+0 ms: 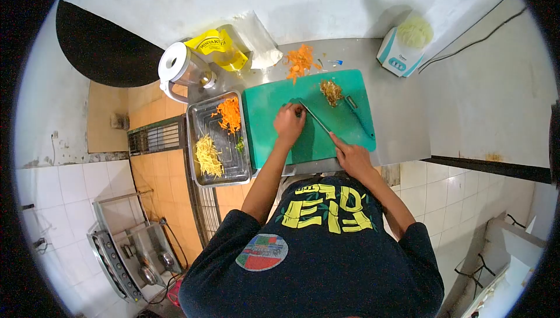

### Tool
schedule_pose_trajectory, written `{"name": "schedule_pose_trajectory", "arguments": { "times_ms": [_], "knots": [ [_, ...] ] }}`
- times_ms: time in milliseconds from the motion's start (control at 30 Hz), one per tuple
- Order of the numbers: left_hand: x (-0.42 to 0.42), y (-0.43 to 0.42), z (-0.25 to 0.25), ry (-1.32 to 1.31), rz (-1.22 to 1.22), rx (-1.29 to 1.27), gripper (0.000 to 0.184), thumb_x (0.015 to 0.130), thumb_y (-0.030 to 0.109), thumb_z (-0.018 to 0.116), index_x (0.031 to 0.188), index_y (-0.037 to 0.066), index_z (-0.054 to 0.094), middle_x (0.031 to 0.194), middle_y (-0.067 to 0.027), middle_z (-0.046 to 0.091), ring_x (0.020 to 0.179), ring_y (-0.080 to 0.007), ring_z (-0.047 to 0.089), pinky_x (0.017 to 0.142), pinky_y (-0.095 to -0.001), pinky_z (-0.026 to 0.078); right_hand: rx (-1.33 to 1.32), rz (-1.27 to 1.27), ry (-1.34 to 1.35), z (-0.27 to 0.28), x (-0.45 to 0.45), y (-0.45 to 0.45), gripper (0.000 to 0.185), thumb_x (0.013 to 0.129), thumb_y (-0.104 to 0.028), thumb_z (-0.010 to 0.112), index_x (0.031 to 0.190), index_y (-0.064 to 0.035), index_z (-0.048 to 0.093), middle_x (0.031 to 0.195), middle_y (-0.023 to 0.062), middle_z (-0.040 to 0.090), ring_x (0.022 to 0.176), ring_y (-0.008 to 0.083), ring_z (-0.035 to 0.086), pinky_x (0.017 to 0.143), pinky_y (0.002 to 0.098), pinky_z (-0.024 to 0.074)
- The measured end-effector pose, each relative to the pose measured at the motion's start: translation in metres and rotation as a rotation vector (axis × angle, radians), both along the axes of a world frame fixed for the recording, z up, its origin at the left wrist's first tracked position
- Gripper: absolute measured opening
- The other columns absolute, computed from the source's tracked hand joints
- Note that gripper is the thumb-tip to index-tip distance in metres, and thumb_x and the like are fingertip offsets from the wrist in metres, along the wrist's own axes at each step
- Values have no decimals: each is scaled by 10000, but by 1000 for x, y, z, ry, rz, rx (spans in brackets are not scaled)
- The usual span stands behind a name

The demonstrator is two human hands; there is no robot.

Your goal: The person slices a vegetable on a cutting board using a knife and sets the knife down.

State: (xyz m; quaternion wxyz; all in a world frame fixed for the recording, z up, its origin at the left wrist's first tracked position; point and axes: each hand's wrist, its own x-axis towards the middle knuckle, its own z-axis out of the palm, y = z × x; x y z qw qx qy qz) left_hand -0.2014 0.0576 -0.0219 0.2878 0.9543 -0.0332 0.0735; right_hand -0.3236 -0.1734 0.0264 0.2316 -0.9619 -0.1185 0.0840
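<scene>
My right hand [353, 156] is closed round the handle of a knife [316, 116], whose blade points up and left over the green cutting board [268, 151]. Close to the knife tip, my left hand [290, 122] is bent with its fingers together on the board, pressing a small dark item [298, 113] too small to name. A pile of brownish chopped bits [331, 93] and a peeler [357, 114] lie on the board's right part. To the left, a metal tray [249, 166] holds orange strips [229, 114], pale yellow strips [208, 156] and a little chopped green [240, 144].
Orange peelings [300, 62] lie behind the board. At the back left stand a blender jug [184, 66] and a yellow pouch [220, 49], beside a white bag [256, 41]. A white and teal blender base [399, 53] stands at the back right on the metal table [402, 114].
</scene>
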Motion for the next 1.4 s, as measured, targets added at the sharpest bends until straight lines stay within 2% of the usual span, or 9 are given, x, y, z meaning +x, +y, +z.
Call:
{"name": "schedule_pose_trajectory", "arguments": {
  "times_ms": [200, 467, 567, 1000, 1100, 1267, 1400],
  "knots": [
    [0, -3, 2, -53, 24, -11, 87, 848, 240, 755, 907, 177, 771, 902, -29, 706, 886, -276, 669, 712, -421, 554, -55, 19, 34, 15, -16, -18, 602, 975, -241, 579, 1552, -307, 418, 715, 189, 676, 623, 410, 666, 586, 538, 532],
    [-3, 5, 1, -32, -8, -74, 107, 852, 235, 766, 917, 151, 752, 922, -20, 726, 889, -261, 670, 718, -408, 542, 91, -71, 20, 5, 0, -15, 587, 959, -220, 609, 1523, -311, 474, 699, 203, 663, 614, 415, 649, 608, 518, 533],
    [-8, 5, 8, 60, 45, -173, 118, 848, 226, 769, 924, 140, 744, 929, -24, 731, 894, -266, 670, 727, -405, 543, 118, -76, 23, 9, -5, -15, 580, 955, -216, 614, 1513, -313, 488, 694, 206, 661, 619, 417, 650, 622, 524, 534],
    [-6, -1, 9, -2, 22, -70, 99, 832, 204, 762, 886, 122, 753, 915, -53, 699, 915, -283, 651, 748, -428, 549, 69, -41, 66, 11, -9, -5, 598, 953, -195, 606, 1523, -319, 473, 718, 224, 661, 655, 423, 656, 626, 531, 524],
    [-3, -4, 6, 18, 29, -59, 101, 826, 206, 767, 879, 121, 753, 903, -50, 700, 901, -275, 653, 734, -423, 548, 79, -24, 42, 7, 1, -1, 595, 958, -238, 594, 1534, -297, 456, 773, 218, 689, 641, 426, 661, 618, 547, 535],
    [-2, -1, 10, 47, 36, -96, 99, 820, 203, 778, 873, 124, 752, 875, -37, 708, 853, -265, 659, 718, -409, 541, 61, -2, 107, 17, -12, -14, 599, 966, -250, 584, 1543, -314, 438, 763, 228, 686, 680, 447, 669, 661, 556, 539],
    [-2, 2, -3, -34, -15, -137, 99, 827, 184, 777, 891, 114, 748, 873, -39, 716, 827, -248, 667, 707, -403, 540, 16, -31, 115, 21, -18, -28, 577, 970, -274, 582, 1529, -337, 456, 752, 231, 681, 691, 446, 673, 679, 545, 548]
  ]
}}
